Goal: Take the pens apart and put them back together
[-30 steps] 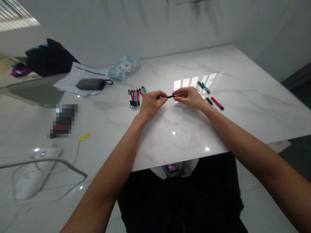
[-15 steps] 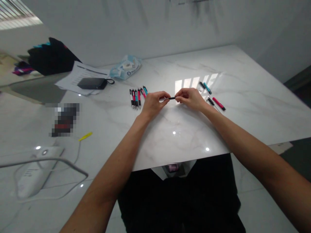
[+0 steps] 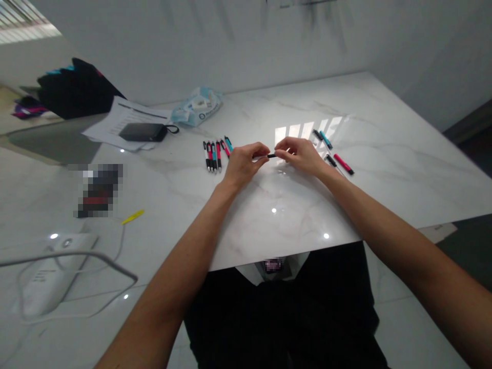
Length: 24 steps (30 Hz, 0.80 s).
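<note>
Between my two hands is a thin pen part (image 3: 272, 156) with a dark section. My left hand (image 3: 246, 161) pinches its left end, which is pale where it shows. The fingers of my right hand (image 3: 298, 154) close on the dark end. Left of my left hand lies a row of several pens (image 3: 212, 156), red, blue and white with black grips. Beyond my right hand are a blue pen barrel (image 3: 326, 139), a red pen barrel (image 3: 343, 164) and small black parts (image 3: 331, 160) with thin pale refills.
A blue-white wipes packet (image 3: 198, 106) lies at the back of the marble table (image 3: 277, 230). To the left are papers (image 3: 111, 123) under a black case (image 3: 142, 132), a yellow strip (image 3: 132, 217), a blurred dark item (image 3: 100, 189) and a white power strip (image 3: 57, 271) with cables.
The view has shifted slightly. Both hands keep nearly the same place, with my right fingers a little differently bent around the dark end.
</note>
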Each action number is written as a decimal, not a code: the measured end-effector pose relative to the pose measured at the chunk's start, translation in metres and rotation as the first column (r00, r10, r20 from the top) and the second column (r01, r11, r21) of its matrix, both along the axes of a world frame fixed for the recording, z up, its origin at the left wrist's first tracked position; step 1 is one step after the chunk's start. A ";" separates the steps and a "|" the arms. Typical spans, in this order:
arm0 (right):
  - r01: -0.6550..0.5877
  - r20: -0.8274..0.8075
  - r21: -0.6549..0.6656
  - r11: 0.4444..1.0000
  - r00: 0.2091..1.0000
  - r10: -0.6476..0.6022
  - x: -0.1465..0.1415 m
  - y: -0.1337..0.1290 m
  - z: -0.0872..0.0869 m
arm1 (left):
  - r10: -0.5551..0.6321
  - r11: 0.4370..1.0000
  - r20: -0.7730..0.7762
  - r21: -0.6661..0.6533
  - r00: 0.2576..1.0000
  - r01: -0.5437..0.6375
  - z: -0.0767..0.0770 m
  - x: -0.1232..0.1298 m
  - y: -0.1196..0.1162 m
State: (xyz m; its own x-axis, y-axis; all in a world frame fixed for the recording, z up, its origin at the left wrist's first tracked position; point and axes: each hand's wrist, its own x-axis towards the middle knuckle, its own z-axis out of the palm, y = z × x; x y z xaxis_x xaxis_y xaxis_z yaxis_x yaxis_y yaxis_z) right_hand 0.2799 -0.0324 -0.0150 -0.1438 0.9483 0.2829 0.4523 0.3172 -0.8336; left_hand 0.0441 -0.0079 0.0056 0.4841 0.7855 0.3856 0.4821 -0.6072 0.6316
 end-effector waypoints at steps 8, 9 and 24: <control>0.076 0.136 0.013 0.997 0.988 -0.078 0.003 0.003 0.000 | 0.000 1.000 0.034 -0.019 0.999 0.000 -0.005 0.002 0.000; 0.075 0.121 0.012 0.997 0.990 -0.075 0.003 0.003 0.001 | 0.001 1.000 0.037 -0.022 0.999 -0.001 -0.005 0.003 0.000; -0.006 0.197 -0.010 1.000 0.980 0.008 0.002 -0.003 0.008 | -0.041 0.999 0.021 0.024 0.999 0.040 -0.006 -0.001 0.004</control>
State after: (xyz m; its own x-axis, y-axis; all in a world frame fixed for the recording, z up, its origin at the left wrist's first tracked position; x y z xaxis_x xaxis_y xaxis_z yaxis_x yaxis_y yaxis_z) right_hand 0.2817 -0.0357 -0.0073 -0.2022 0.9496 0.2395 0.6058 0.3134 -0.7313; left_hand 0.0433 -0.0043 -0.0001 0.5067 0.7562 0.4140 0.4435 -0.6404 0.6271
